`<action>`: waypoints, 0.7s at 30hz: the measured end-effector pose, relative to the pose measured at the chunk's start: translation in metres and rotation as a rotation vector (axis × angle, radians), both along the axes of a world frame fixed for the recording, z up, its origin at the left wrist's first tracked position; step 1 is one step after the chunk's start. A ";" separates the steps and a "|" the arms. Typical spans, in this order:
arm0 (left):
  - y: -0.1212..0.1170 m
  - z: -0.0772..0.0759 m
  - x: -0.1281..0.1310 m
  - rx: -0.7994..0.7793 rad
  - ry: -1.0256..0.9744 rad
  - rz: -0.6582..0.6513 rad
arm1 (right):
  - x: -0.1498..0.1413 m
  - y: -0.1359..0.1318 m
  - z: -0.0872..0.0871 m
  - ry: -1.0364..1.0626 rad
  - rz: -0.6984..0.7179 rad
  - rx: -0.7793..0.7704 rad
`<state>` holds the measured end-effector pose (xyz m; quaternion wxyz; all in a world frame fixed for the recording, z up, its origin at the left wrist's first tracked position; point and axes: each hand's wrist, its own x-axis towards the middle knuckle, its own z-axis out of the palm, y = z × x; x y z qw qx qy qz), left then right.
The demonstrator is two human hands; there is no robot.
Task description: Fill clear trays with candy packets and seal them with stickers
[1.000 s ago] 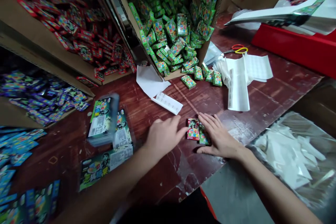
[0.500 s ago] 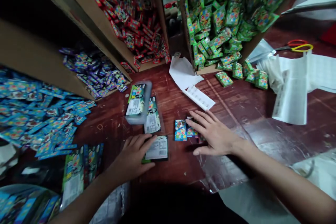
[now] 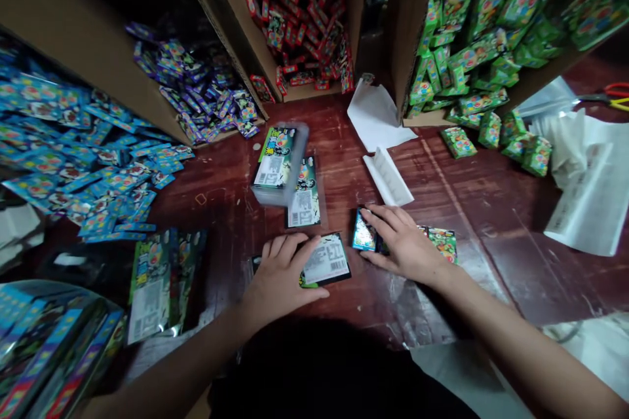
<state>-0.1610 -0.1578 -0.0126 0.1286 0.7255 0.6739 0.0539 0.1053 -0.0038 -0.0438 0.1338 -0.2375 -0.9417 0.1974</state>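
Note:
My left hand (image 3: 285, 268) lies over a printed card (image 3: 325, 260) with a white barcode panel, its fingers stretched out and apart. The thumb extends beside the card's near edge. My right hand (image 3: 407, 242) reaches across a row of small boxes. Its fingers and thumb close around a small blue box (image 3: 364, 232) at the row's left end, whose face catches the light. A small green box (image 3: 443, 245) shows to the right of this hand; the boxes between are mostly hidden beneath it. Beyond my left hand, a similar card (image 3: 304, 206) lies partly under a clear plastic case with cards (image 3: 275, 167).
Cardboard boxes spill purple packets (image 3: 211, 101), red packets (image 3: 304, 33) and green packets (image 3: 472, 59). Blue packets (image 3: 113, 170) heap at left, near packaged cards (image 3: 154, 281). White paper (image 3: 378, 118), a folded strip (image 3: 388, 177), a plastic sheet (image 3: 590, 190) and scissors (image 3: 616, 95) lie farther right.
The view has shifted, so most things appear farther right. My right hand has moved left along the row and closed on the blue box, uncovering the green one. The left hand remains on the card.

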 end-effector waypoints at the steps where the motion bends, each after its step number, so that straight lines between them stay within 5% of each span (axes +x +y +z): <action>1: 0.001 -0.001 0.003 -0.001 -0.013 0.003 | 0.000 -0.002 0.000 0.015 0.004 -0.012; 10: 0.018 -0.002 0.010 -0.037 -0.066 -0.077 | 0.010 -0.012 0.009 -0.006 0.241 -0.119; 18: 0.019 -0.001 0.013 -0.007 -0.059 -0.039 | 0.018 -0.036 0.007 0.074 0.011 -0.099; 21: 0.019 0.000 0.017 -0.009 -0.062 -0.068 | 0.016 -0.039 0.005 0.072 0.063 -0.100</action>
